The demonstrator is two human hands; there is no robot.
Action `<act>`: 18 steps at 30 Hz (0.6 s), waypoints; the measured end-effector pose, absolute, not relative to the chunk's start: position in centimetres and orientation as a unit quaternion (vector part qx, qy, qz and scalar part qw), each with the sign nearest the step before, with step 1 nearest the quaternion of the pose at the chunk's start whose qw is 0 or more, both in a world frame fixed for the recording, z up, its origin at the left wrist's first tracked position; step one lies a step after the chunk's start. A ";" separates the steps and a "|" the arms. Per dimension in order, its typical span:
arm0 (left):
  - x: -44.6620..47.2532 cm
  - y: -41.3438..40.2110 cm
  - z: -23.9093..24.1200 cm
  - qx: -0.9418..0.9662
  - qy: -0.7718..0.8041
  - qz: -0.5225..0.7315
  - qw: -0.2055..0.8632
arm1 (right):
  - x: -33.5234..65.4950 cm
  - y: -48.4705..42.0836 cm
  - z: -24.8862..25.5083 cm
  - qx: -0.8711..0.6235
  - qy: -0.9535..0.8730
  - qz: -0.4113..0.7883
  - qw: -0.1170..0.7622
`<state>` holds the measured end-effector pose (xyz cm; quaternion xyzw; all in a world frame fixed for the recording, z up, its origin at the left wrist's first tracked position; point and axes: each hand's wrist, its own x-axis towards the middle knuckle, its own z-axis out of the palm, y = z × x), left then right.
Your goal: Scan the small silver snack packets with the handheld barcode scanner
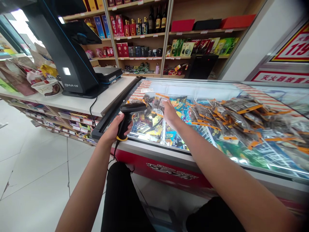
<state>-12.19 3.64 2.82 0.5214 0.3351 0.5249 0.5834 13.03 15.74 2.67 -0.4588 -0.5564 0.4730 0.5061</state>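
My left hand (115,128) is wrapped round the grip of a black barcode scanner (133,107), whose cable hangs down past the freezer's front edge. The scanner's head points right, toward a small clear snack packet (159,104) with orange ends. My right hand (171,113) pinches that packet by its right side above the freezer's glass top (218,131). A gap separates scanner and packet. Farther right, a loose pile of similar orange-edged packets (234,117) lies on the glass. Beneath the glass are colourful wrapped goods, partly hidden by my hands.
A white counter (96,104) on the left carries a dark checkout terminal (72,64) and a paper tub (47,87). Shelves (140,35) with bottles and boxes stand behind the freezer. A small white label (147,90) lies on the glass.
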 end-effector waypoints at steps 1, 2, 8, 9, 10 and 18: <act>-12.2 3.7 2.8 0.507 0.337 0.547 0.574 | 13.1 15.6 2.8 -0.491 -0.587 0.439 0.471; -12.2 3.7 2.9 0.489 0.340 0.568 0.568 | 13.2 15.4 2.9 -0.525 -0.615 0.401 0.430; -12.4 4.1 3.2 0.347 0.354 0.662 0.563 | 14.1 14.1 3.8 -0.599 -0.713 0.162 0.328; -12.5 4.1 3.3 0.335 0.354 0.669 0.562 | 14.4 13.7 4.0 -0.568 -0.737 0.172 0.322; -12.5 4.2 3.3 0.328 0.356 0.672 0.561 | 14.5 13.3 4.1 -0.532 -0.761 0.197 0.316; -12.3 4.0 3.4 0.347 0.379 0.656 0.553 | 12.2 10.8 4.0 -0.326 -0.791 0.399 0.331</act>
